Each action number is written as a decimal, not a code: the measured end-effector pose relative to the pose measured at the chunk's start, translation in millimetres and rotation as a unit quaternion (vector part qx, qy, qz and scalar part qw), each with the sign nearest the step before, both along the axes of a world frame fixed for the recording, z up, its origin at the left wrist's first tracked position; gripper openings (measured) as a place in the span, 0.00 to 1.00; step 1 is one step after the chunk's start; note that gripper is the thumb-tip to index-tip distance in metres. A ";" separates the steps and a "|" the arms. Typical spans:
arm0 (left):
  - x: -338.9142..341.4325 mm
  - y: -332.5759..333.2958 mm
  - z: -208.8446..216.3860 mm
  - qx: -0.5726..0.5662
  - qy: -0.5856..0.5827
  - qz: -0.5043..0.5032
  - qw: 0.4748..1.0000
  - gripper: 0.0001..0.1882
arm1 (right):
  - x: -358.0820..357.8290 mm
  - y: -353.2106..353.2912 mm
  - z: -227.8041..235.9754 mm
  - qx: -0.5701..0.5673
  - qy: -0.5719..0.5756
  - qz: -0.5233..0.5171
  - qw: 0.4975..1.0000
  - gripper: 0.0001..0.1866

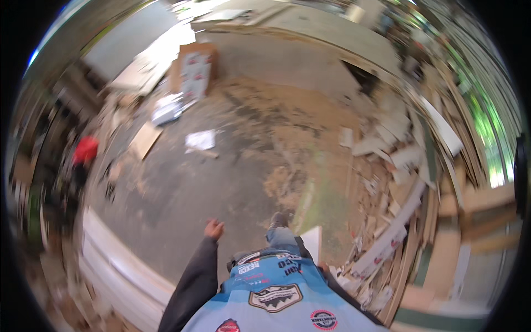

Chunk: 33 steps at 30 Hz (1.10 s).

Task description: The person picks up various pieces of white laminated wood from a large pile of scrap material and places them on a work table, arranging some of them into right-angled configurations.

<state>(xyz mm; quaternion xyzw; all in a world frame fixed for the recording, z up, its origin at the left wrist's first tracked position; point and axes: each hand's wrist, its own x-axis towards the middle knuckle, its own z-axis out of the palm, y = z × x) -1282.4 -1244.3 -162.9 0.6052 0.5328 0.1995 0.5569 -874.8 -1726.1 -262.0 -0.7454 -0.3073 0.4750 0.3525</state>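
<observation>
My left hand [213,228] hangs over the dusty grey floor [182,188], its dark sleeve coming in from the lower edge. Thumb and fingers are loosely apart, and nothing is in them. On my other side, the corner of a white panel [312,242] stands out beside my hip. Only a sliver of my right hand [324,268] shows, at the panel's lower end, closed on it; most of its fingers are hidden by my blue printed shirt [260,299]. One shoe [278,219] shows on the floor ahead of me.
Wood scraps [381,182] are heaped along the right. Long white boards [119,257] lie at the lower left. Ahead stand a cardboard box [194,69] and a large bench [310,30], with sawdust [298,110] before it. White paper [200,139] and a board [145,140] lie on the floor.
</observation>
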 end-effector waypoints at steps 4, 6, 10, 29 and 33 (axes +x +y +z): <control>74.9 -27.2 -21.9 -0.211 0.013 0.100 0.972 0.10 | 133.4 116.9 130.4 -0.368 -0.203 -0.016 0.907 0.18; 91.9 -31.0 -27.7 -0.224 0.001 0.095 0.970 0.09 | 187.4 142.7 123.5 -0.335 -0.253 -0.061 0.905 0.17; 112.9 -20.4 -25.2 -0.221 0.179 -0.002 0.959 0.12 | 266.1 255.0 157.3 -0.277 -0.317 -0.075 0.904 0.17; 529.2 589.8 16.8 -0.173 -0.031 0.035 0.984 0.17 | 530.0 822.2 301.3 0.214 -0.157 -0.424 0.866 0.24; 703.3 656.4 98.2 -0.220 -0.130 -0.004 0.967 0.23 | 593.6 881.9 305.4 0.275 -0.061 -0.445 0.850 0.19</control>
